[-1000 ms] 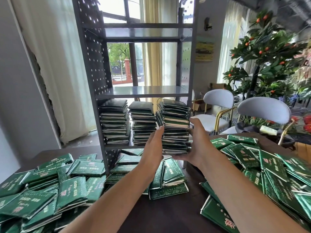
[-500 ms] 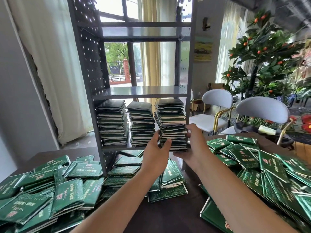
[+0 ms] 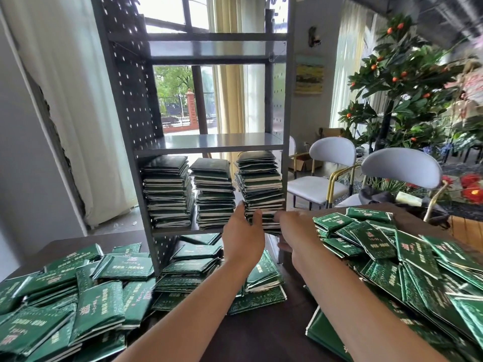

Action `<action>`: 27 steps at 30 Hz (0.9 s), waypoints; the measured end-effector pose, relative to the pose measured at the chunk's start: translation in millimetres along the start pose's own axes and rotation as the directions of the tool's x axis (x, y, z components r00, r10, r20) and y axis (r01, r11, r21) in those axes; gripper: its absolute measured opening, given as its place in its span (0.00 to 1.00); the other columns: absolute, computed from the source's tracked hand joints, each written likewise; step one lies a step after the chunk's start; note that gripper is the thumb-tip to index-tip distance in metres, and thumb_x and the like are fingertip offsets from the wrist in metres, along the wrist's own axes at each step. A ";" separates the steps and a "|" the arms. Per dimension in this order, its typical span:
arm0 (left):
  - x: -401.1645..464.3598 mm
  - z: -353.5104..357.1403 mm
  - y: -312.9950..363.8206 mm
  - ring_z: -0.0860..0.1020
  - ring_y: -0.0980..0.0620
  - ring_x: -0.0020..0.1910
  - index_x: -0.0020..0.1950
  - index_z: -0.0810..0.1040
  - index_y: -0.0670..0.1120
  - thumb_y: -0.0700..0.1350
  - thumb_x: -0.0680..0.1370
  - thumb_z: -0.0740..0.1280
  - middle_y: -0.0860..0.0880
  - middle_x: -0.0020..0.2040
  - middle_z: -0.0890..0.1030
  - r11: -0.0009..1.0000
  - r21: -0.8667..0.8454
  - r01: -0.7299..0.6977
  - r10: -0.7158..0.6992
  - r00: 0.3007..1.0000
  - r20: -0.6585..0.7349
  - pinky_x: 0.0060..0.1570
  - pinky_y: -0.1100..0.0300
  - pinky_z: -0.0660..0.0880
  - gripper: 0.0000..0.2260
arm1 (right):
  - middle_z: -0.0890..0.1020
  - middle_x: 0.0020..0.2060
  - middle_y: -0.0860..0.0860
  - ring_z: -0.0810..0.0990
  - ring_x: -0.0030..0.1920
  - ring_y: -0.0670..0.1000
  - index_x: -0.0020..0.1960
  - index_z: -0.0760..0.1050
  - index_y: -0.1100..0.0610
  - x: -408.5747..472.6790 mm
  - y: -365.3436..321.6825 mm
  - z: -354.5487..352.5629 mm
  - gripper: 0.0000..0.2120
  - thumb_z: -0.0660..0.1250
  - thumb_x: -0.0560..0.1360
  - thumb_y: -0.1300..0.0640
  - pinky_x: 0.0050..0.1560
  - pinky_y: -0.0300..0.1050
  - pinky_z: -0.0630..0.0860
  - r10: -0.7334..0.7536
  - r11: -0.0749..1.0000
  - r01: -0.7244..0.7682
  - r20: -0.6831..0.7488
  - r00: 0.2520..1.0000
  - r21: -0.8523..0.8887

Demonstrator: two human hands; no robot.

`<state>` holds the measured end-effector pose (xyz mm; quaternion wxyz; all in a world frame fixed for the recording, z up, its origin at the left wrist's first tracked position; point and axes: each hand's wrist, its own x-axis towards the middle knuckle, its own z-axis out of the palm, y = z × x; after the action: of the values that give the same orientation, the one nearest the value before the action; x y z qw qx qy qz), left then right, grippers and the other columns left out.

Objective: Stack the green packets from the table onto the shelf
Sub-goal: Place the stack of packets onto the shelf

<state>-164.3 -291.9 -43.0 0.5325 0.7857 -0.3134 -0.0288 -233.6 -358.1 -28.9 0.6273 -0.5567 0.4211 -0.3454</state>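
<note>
One dark wooden table (image 3: 261, 340) carries one grey metal shelf unit (image 3: 125, 142) with perforated side panels. The unit shows three boards: a top board, a bare middle board (image 3: 217, 141), and a lower board holding three stacks of green packets. The left stack (image 3: 167, 192) and the middle stack (image 3: 213, 194) stand upright and apart from each other. The right stack (image 3: 261, 184) is the tallest, reaching close to the underside of the middle board, and its packets sit unevenly, with edges jutting out at mid-height.

Loose green packets lie on the table in two large heaps: one heap (image 3: 65, 304) at the left, one heap (image 3: 418, 270) at the right. A smaller pile (image 3: 198, 267) lies under and in front of the unit's base. Individual packets in the heaps are too many and too overlapped to count.

Two white-backed chairs (image 3: 400, 168) with gold frames stand beyond the table at right, with one orange-fruited tree (image 3: 407, 74) behind them.

Two bare hands reach to the foot of the right stack. The left hand (image 3: 243, 239) has fingers extended, fingertips touching the stack's lower left edge. The right hand (image 3: 298, 231) is blurred; its fingers reach toward the lower right edge of the stack, loosely spread, gripping nothing. Contact on that side cannot be confirmed.
</note>
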 end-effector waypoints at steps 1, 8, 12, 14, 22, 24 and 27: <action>0.8 1.3 0.7 0.77 0.55 0.37 0.78 0.67 0.49 0.52 0.85 0.61 0.54 0.41 0.79 1.000 0.004 0.000 0.000 1.000 -0.005 0.42 0.56 0.76 0.22 | 0.73 0.34 0.54 0.71 0.36 0.53 0.45 0.72 0.55 0.3 0.7 -0.5 0.03 0.64 0.76 0.62 0.40 0.49 0.71 -0.008 1.000 0.008 -0.008 1.000 -0.005; 6.6 7.7 0.5 0.81 0.46 0.51 0.78 0.67 0.48 0.52 0.85 0.60 0.46 0.57 0.83 0.998 0.050 0.026 -0.026 1.000 -0.018 0.45 0.56 0.72 0.22 | 0.75 0.35 0.53 0.75 0.37 0.53 0.43 0.72 0.53 -1.1 -0.2 -1.6 0.08 0.62 0.78 0.64 0.42 0.49 0.78 -0.017 0.999 0.016 0.011 1.000 0.047; 9.8 8.5 0.3 0.81 0.45 0.49 0.74 0.69 0.49 0.53 0.85 0.59 0.46 0.53 0.83 0.998 0.053 0.021 -0.020 1.000 -0.014 0.46 0.53 0.76 0.19 | 0.74 0.34 0.54 0.74 0.35 0.54 0.48 0.74 0.58 0.9 1.1 0.5 0.08 0.59 0.78 0.69 0.34 0.44 0.76 0.003 0.988 -0.010 0.048 0.999 0.151; 9.4 7.5 1.4 0.81 0.45 0.51 0.74 0.69 0.48 0.54 0.85 0.59 0.46 0.53 0.83 0.998 0.062 0.029 -0.029 1.000 -0.005 0.47 0.52 0.76 0.19 | 0.74 0.33 0.54 0.72 0.33 0.53 0.49 0.74 0.58 1.6 3.0 2.9 0.09 0.58 0.77 0.69 0.27 0.40 0.72 -0.007 0.986 -0.002 0.050 0.999 0.169; -3.3 -0.1 10.2 0.80 0.46 0.48 0.62 0.74 0.53 0.50 0.81 0.62 0.51 0.47 0.82 0.997 0.061 0.044 -0.043 0.999 -0.015 0.46 0.53 0.73 0.10 | 0.84 0.48 0.57 0.84 0.50 0.58 0.48 0.75 0.51 4.9 5.2 11.0 0.10 0.61 0.76 0.65 0.45 0.50 0.83 -0.023 0.982 0.010 0.071 0.997 0.189; -7.6 -2.7 12.2 0.79 0.48 0.47 0.62 0.74 0.54 0.49 0.80 0.64 0.53 0.47 0.82 0.998 0.062 0.032 -0.031 0.999 -0.017 0.44 0.55 0.71 0.11 | 0.84 0.49 0.57 0.84 0.50 0.57 0.49 0.74 0.52 4.1 5.4 12.7 0.09 0.62 0.76 0.65 0.40 0.47 0.80 -0.031 0.981 0.022 0.046 0.998 0.192; -14.2 -6.0 13.1 0.80 0.49 0.53 0.73 0.70 0.54 0.49 0.80 0.64 0.54 0.54 0.81 0.997 0.072 0.017 -0.016 1.000 -0.014 0.44 0.56 0.71 0.21 | 0.83 0.48 0.56 0.83 0.47 0.54 0.51 0.72 0.53 1.5 6.6 13.3 0.08 0.62 0.75 0.65 0.34 0.43 0.78 -0.036 0.977 0.028 0.034 0.999 0.212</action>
<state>-179.5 -282.6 -33.3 0.5055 0.8072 -0.3043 -0.0166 -221.1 -353.1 -35.4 0.6852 -0.5001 0.3608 -0.3876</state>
